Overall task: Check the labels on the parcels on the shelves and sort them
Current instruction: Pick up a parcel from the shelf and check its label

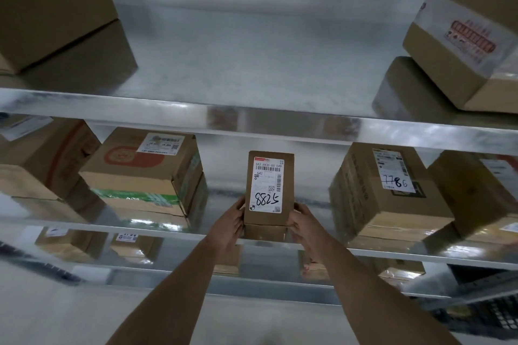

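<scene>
Now my left hand and right hand grip the small brown cardboard parcel with the white label at 6 o'clock on the middle metal shelf

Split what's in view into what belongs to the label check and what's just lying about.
Belongs to the job:
small parcel marked 8825, held by left hand and right hand
box marked 7786
box with red logo
metal shelves

Lying about:
black crate, lower right
</scene>
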